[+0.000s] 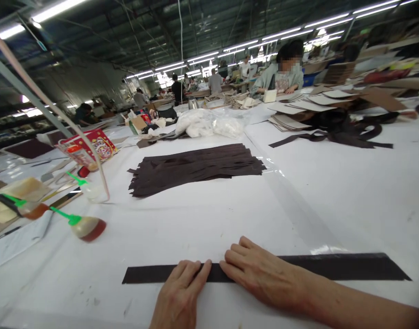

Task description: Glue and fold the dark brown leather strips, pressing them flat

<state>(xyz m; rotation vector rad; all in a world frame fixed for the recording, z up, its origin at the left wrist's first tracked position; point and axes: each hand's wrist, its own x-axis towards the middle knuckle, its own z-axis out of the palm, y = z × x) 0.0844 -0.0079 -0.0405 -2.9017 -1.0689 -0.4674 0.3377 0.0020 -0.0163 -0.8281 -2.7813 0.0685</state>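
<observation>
A long dark brown strip [346, 267] lies across the white tabletop in front of me, with slanted ends. My left hand [182, 288] bends over its left half, fingertips at the far edge and the thumb out of sight. Close by on the right, my right hand [254, 269] grips the strip near its middle, fingers curled together and pressing down. Under both hands, part of the strip is hidden. Farther back, a pile of similar dark strips [196, 167] rests on the table.
Squeeze bottles with green nozzles, one nearest me [88, 227], stand or lie at left beside a red patterned bag [101, 144]. Behind the pile is clear plastic wrapping [209, 122]. Flat sheets [308, 103] and loose dark bands [346, 135] lie back right, where a person [281, 75] works.
</observation>
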